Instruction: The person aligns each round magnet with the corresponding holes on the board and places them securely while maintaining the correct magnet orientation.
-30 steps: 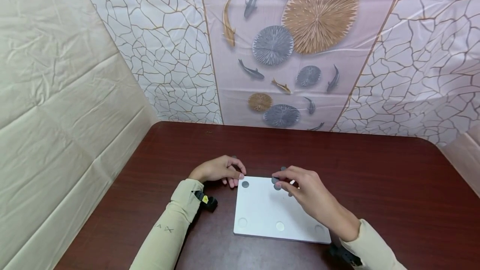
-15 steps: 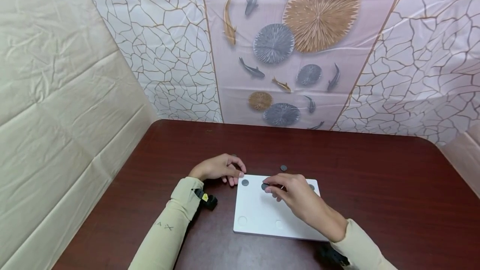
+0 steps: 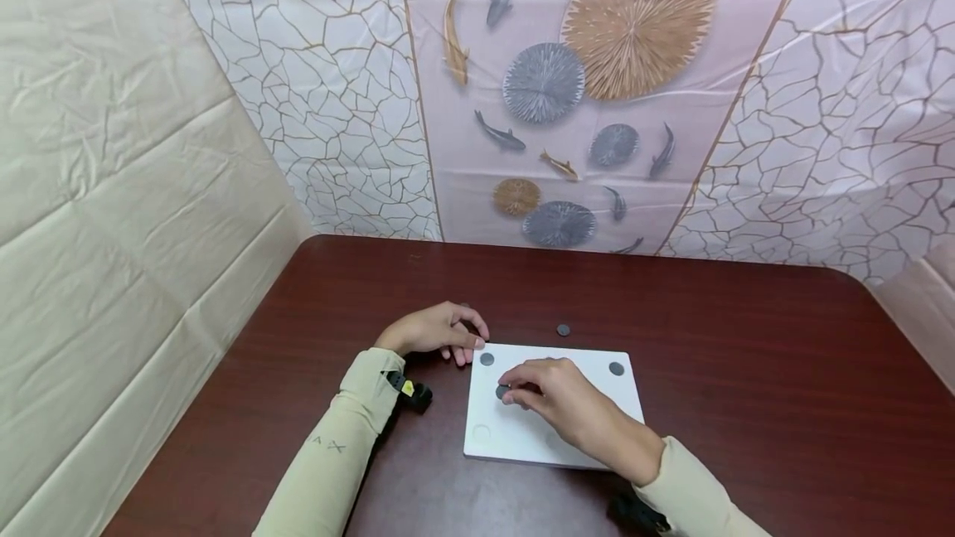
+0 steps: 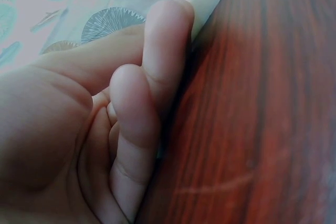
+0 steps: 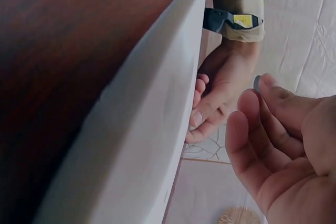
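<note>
A white rectangular board (image 3: pixel 515 444) with shallow round recesses lies flat on the table. My left hand (image 3: pixel 436 333) holds its far left corner, thumb and index finger at the edges and the other fingers curled alongside. Between thumb and fingertips, my right hand (image 3: pixel 574 404) pinches a dark grey disc (image 3: pixel 502 392) over the board's left half; the right wrist view shows this disc (image 5: pixel 256 83) edge-on. Grey discs sit near the far left corner (image 3: pixel 487 359) and far right corner (image 3: pixel 616 369) of the board. My right hand and forearm hide the board's middle and near right part.
Beyond the board's far edge, a loose grey disc (image 3: pixel 563 330) lies on the dark red-brown table (image 3: pixel 716 371). Another dark disc (image 3: pixel 465 305) peeks out behind the left hand. Patterned fabric (image 3: pixel 358 106) hangs behind the table, with a cream cloth (image 3: pixel 149 230) on the left.
My right hand has carried its grey disc left and nearer across the board, uncovering the far right disc. The left hand stays at the corner.
</note>
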A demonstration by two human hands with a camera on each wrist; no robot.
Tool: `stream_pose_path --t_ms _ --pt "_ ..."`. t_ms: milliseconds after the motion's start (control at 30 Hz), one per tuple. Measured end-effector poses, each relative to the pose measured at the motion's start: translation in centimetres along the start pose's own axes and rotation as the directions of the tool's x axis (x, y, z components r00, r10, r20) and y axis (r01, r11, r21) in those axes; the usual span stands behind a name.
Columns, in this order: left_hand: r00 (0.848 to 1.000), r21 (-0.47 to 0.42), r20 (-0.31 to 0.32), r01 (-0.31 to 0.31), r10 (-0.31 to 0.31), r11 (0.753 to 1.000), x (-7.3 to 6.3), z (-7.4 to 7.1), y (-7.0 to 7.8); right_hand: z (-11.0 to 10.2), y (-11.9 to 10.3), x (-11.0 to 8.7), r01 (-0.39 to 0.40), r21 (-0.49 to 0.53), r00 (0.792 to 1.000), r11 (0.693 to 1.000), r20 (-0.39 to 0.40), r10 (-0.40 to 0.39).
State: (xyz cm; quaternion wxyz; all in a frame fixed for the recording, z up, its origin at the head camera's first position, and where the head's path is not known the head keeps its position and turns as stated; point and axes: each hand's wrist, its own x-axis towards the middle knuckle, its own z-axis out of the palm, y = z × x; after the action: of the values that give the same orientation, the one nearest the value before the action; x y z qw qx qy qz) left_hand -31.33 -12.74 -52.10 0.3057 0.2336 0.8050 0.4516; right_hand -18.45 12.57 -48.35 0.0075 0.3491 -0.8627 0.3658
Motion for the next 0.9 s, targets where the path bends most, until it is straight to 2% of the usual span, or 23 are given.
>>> stream_pose_path --t_ms 333,467,600,900 --pt "1.000 -0.006 0.008 -0.001 0.001 1.000 0.0 0.3 -0.5 1.1 -0.2 0.1 0.029 -0.010 0.993 1.000 0.112 -0.028" --pt "1.000 0.004 0.010 -0.015 0.015 1.000 0.1 0.1 -0.2 1.4 -0.3 0.2 0.068 -0.045 0.991 0.997 0.117 -0.062" --pt "1.000 0.011 0.009 -0.011 0.011 1.000 0.3 -0.1 0.0 1.6 -0.5 0.4 0.073 -0.079 0.989 0.994 0.136 -0.062" --pt "1.000 0.023 0.010 -0.018 0.017 1.000 0.3 -0.1 -0.2 2.4 -0.7 0.8 0.093 -0.086 0.974 0.992 0.214 -0.073"
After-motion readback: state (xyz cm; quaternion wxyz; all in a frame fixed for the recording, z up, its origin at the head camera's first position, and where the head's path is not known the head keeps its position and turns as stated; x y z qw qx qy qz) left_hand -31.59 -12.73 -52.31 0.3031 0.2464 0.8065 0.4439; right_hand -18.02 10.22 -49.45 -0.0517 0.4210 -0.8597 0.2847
